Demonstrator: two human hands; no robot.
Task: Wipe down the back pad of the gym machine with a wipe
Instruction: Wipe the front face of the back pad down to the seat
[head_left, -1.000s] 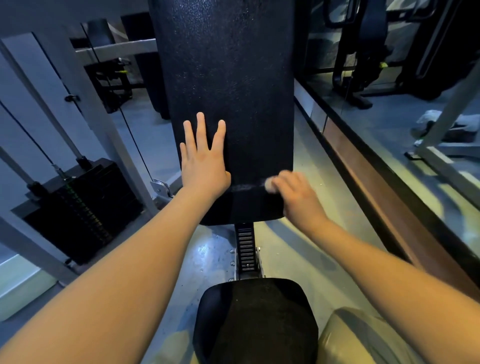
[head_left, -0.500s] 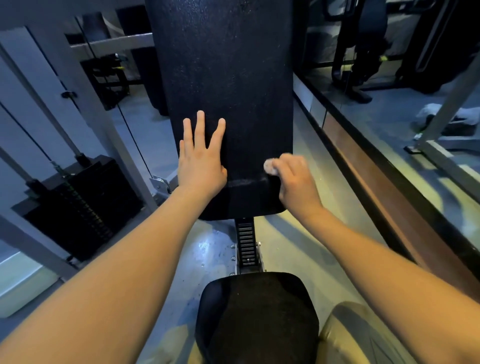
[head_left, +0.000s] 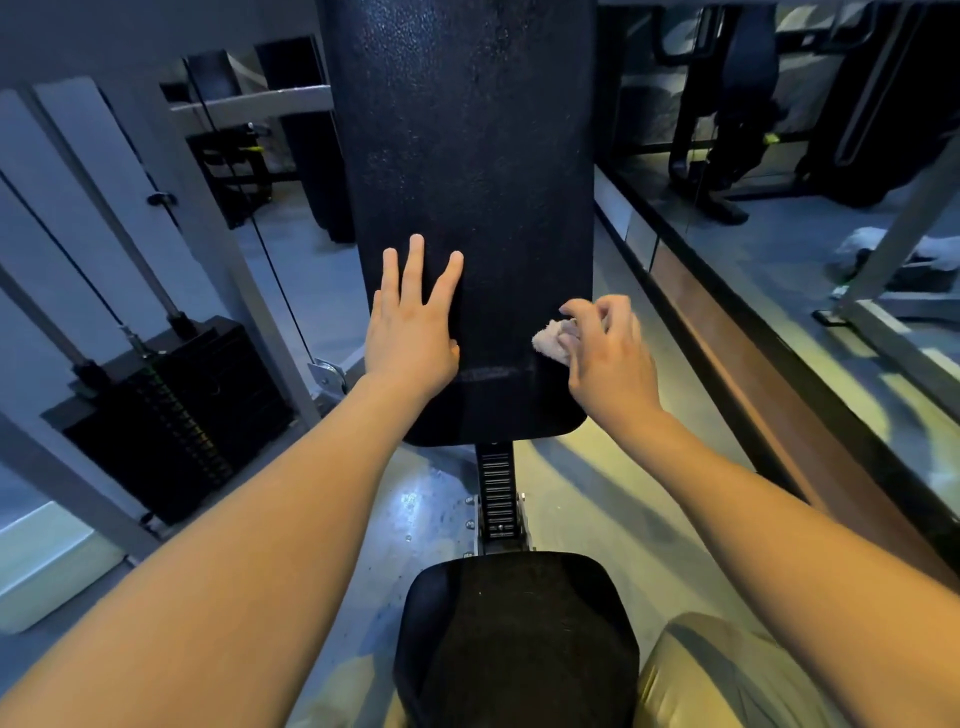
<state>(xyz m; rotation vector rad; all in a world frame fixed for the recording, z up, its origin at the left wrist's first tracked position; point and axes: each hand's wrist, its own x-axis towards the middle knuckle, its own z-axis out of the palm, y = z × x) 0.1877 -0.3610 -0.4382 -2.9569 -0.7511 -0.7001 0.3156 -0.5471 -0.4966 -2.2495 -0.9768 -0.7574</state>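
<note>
The black back pad (head_left: 467, 156) stands upright at twelve o'clock, above the seat (head_left: 514, 639) at six. The left hand (head_left: 410, 332) lies flat on the pad's lower face, toward seven o'clock, fingers straight and spread, holding nothing. It is probably bracing the pad against the rubbing. At the pad's five o'clock edge the right hand (head_left: 608, 358) curls its fingers round a crumpled pale wipe (head_left: 553, 338), which seems to touch the vinyl. A faint streak (head_left: 488, 373) runs between the hands, so I judge only the bottom band wiped, with the tall face above not yet done
</note>
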